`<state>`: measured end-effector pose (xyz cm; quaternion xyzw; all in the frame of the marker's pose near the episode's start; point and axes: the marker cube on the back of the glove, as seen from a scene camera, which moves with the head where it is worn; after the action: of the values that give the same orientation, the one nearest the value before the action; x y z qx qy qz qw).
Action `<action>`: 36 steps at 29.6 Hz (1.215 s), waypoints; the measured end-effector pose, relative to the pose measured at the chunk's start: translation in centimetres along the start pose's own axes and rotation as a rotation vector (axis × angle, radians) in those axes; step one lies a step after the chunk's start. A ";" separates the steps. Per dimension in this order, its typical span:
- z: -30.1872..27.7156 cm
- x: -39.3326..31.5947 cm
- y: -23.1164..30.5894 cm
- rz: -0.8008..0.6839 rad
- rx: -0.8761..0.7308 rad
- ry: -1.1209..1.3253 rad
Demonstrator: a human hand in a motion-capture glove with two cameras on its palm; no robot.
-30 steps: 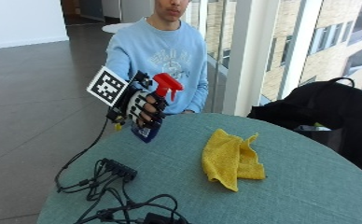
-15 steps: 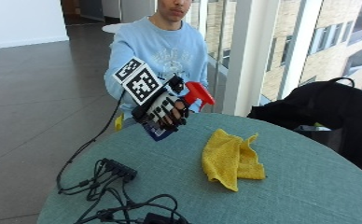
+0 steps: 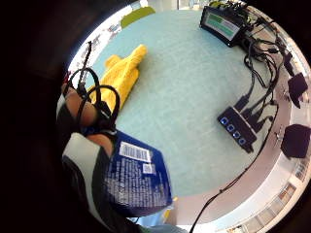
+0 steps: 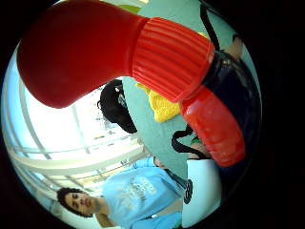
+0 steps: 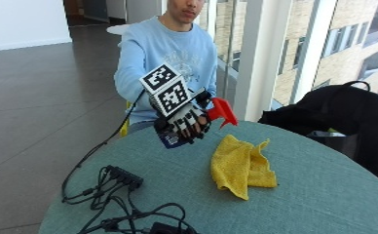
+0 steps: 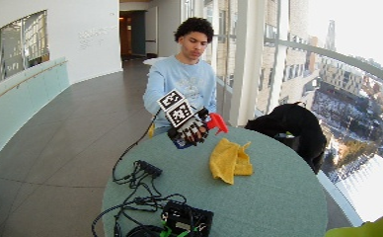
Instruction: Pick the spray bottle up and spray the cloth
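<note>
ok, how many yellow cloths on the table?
1. The crumpled yellow cloth lies on the round teal table, beside the gloved right hand, which holds the red-capped blue spray bottle above the tabletop. No other cloth visible.

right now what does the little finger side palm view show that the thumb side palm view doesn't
Only the little finger side palm view shows the bottle's blue labelled body, the cable hub and the black box with a green screen on the table.

Only the thumb side palm view shows the bottle's red spray head up close, the black bag and the person's light blue sweater.

Both show the yellow cloth lying on the teal table, and the spray bottle gripped in the gloved right hand.
</note>
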<state>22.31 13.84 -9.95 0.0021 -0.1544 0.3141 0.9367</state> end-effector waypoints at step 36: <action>-0.3 0.2 0.0 0.011 -0.001 0.049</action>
<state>22.50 13.97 -10.17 -0.0071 -0.1315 0.3191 0.9385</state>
